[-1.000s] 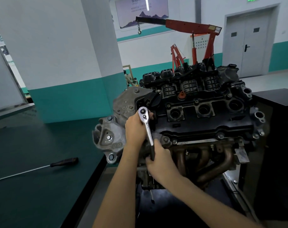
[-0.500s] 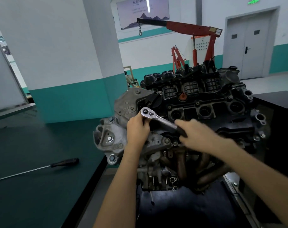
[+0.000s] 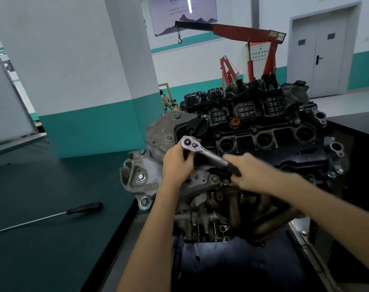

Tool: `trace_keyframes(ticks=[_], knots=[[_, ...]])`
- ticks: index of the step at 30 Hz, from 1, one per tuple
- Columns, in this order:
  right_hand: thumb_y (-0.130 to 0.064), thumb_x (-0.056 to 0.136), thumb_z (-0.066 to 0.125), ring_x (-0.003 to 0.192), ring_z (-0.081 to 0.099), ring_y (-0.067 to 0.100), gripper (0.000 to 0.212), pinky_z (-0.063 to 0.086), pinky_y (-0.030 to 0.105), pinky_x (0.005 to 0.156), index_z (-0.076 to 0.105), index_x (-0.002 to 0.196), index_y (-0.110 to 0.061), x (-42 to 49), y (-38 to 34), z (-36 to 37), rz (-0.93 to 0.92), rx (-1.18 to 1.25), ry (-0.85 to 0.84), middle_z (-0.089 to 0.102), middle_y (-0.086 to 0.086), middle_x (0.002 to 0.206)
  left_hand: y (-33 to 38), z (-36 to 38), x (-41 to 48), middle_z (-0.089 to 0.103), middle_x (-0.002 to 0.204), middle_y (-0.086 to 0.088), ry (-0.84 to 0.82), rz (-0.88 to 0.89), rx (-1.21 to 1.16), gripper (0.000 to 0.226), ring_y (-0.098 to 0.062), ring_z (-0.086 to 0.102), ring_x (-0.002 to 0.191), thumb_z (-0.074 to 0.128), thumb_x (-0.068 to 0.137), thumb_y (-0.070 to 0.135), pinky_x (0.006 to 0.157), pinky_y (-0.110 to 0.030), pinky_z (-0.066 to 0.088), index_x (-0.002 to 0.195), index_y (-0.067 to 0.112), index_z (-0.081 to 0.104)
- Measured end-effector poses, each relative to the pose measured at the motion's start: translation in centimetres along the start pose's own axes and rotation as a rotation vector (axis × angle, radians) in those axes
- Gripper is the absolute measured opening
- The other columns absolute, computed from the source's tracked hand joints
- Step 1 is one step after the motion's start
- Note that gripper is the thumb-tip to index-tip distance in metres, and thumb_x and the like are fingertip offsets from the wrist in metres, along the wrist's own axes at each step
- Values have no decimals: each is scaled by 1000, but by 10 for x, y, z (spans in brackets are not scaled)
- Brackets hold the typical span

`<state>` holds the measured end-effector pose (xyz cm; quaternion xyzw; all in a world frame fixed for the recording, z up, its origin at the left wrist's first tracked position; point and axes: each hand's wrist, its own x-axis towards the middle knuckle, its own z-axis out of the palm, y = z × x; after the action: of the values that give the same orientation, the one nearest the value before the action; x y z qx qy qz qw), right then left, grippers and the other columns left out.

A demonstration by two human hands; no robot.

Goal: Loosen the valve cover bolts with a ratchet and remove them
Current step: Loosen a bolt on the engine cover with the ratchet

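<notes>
Black, silver and teal.
The ratchet is bright silver with a black grip; the valve cover is black, the exhaust manifold rusty brown, the bench dark green, the crane red with a black boom, the wall white over teal.

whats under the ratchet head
The left hand grips just below the ratchet head, at the corner of the black valve cover. Any socket or bolt beneath is covered by that hand.
</notes>
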<state>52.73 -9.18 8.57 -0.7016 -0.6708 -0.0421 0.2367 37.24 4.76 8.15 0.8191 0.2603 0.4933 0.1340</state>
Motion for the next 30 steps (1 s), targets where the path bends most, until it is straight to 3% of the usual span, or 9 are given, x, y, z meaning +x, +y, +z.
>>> trace_keyframes(ticks=[3, 6, 9, 11, 16, 20, 23, 27, 30], knots=[[-17, 86, 60, 75, 62, 33, 30, 36, 30, 59, 53, 114, -24, 20, 18, -39, -66, -320, 37, 55, 1, 74, 3, 1, 0, 71, 81, -5, 1, -33, 34, 14, -26, 64, 78, 58, 95, 14, 70, -36, 45, 101, 11, 70], [-18, 86, 60, 78, 63, 31, 26, 36, 30, 60, 51, 109, -26, 15, 10, -32, -48, -320, 95, 53, 0, 75, 5, 4, -2, 70, 79, -12, 53, -99, 69, 14, -32, 62, 76, 56, 94, 8, 69, -39, 44, 92, 4, 69], [-15, 82, 61, 69, 61, 28, 22, 39, 27, 56, 42, 88, -25, -11, -16, 13, 86, 53, 70, 47, -2, 69, 3, 7, -2, 67, 75, -18, 90, -122, 114, 10, -39, 60, 75, 53, 90, 2, 64, -40, 40, 85, -2, 61], [-10, 82, 59, 57, 55, 17, 23, 40, 20, 50, 41, 85, -24, -21, -43, 46, 146, 373, 66, 50, -2, 66, 2, 8, 0, 70, 80, -15, 74, -134, 135, 13, -37, 62, 80, 52, 90, 4, 69, -42, 46, 87, 0, 64], [-6, 86, 54, 72, 63, 32, 32, 55, 42, 65, 41, 114, -14, -17, -96, 92, 196, 602, 180, 61, 11, 80, -2, 7, 0, 71, 77, 1, 79, -148, 67, 15, -14, 65, 73, 62, 90, 10, 71, -34, 51, 81, 22, 68], [-10, 83, 55, 73, 62, 32, 34, 54, 38, 67, 44, 113, -21, -20, -64, 71, 162, 485, 82, 61, 13, 85, -1, 3, -2, 72, 88, 9, 52, -78, -15, 13, -11, 66, 83, 60, 90, 16, 76, -33, 51, 92, 28, 66], [-12, 82, 60, 74, 62, 32, 33, 50, 35, 64, 48, 111, -22, -16, -23, 27, 69, 214, -17, 61, 15, 89, 2, -2, -2, 71, 103, 17, -36, -9, -9, 28, -8, 65, 94, 53, 90, 15, 79, -30, 49, 108, 33, 63], [-20, 88, 58, 84, 64, 33, 38, 37, 33, 64, 46, 123, -24, 19, 13, -37, -71, -414, 38, 65, 11, 96, 1, 1, 0, 71, 82, -5, -1, -83, 68, 15, -28, 64, 80, 56, 97, 18, 69, -36, 41, 96, 13, 70], [-20, 89, 57, 88, 65, 34, 36, 38, 34, 64, 45, 123, -23, 17, 7, -33, -66, -446, 92, 66, 10, 97, 4, 3, -3, 71, 80, -8, 26, -141, 68, 16, -29, 63, 77, 57, 96, 17, 70, -38, 44, 91, 12, 72]])
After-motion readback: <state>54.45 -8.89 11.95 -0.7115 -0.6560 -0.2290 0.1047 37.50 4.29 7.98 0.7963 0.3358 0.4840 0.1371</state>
